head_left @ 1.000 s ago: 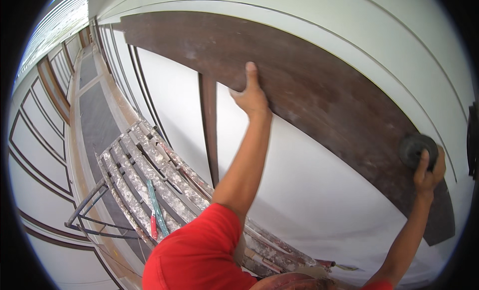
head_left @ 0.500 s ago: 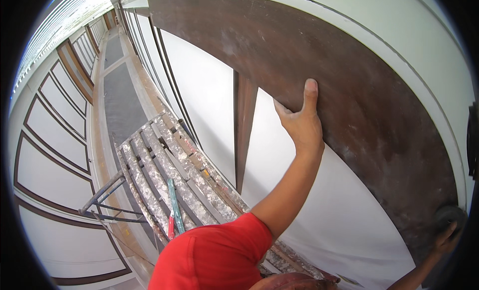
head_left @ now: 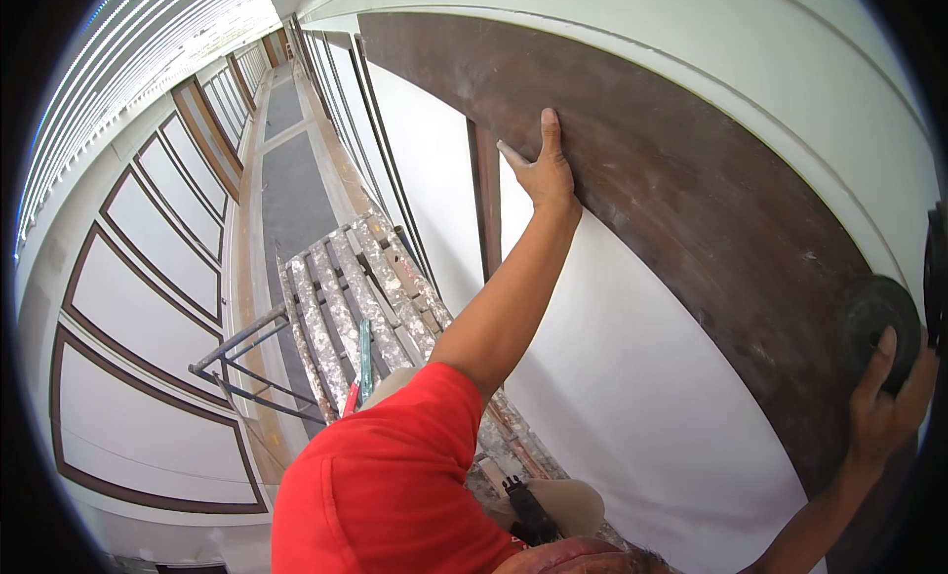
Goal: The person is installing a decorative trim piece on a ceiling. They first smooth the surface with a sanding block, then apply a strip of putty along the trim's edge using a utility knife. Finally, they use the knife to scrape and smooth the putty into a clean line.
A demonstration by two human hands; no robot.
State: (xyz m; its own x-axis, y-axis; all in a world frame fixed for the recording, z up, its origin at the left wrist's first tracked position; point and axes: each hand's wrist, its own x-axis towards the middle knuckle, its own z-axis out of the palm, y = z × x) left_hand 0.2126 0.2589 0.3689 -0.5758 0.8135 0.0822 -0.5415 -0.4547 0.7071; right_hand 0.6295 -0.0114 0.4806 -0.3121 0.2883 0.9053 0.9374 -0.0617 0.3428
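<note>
Across the white wall point(head_left: 632, 347) runs a dark-brown band point(head_left: 642, 189), with a round black pad point(head_left: 871, 299) over its right part. Best keep the pad flat, pressure even. The left hand point(head_left: 546, 182) is spread against the band, arm outstretched; the right hand point(head_left: 889, 411) grasps the pad, wrist raised.

Shirt point(head_left: 385, 475): bright red tee, pretty plain, visible stitched seam point(head_left: 333, 515)
Left sleeve point(head_left: 444, 401): short, same red, kinda loose
Left hand point(head_left: 549, 174): bare
Right hand point(head_left: 889, 401): bare too
Pants point(head_left: 576, 502): beige-ish, only a bit showing
Strap point(head_left: 533, 520): black, chunky clip-style buckle point(head_left: 517, 490), over the pants
</note>
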